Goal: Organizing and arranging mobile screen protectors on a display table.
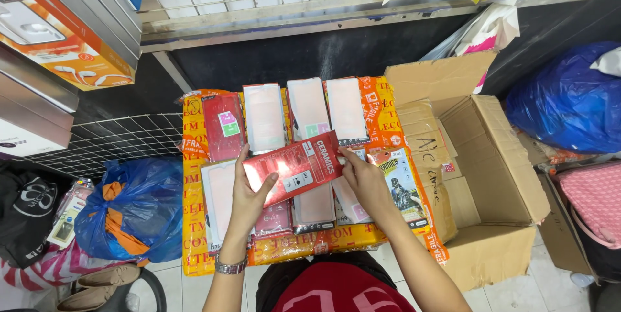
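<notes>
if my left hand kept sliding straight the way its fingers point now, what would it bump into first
Probably the pale flat packet in the back row. The left hand holds the red packet with its fingers angled up and right, and that packet lies just beyond; depth is unclear.

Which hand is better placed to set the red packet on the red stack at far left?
Left, probably. The left hand grips the red packet on the side nearer the red stack; the right hand would cross over.

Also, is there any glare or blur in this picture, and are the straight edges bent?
Head view: light glares off the glossy red packet held by the left hand and right hand; focus stays sharp at the centre; the shelf rail bows, showing wide-angle distortion; shadows are soft.
</notes>
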